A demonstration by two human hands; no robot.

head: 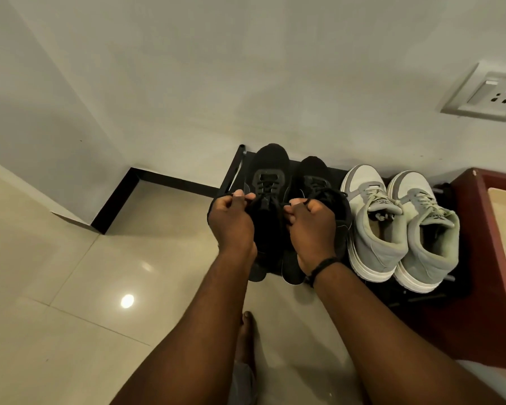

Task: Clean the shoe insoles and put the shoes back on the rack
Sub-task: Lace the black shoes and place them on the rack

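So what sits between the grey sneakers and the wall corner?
Head view: the black shoes on the rack, gripped by left hand and right hand.

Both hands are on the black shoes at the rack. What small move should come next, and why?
Probably lift the black shoes off the rack. The left hand and right hand each already pinch a shoe's opening, the pair sits beside the grey sneakers, and the insoles inside are out of sight.
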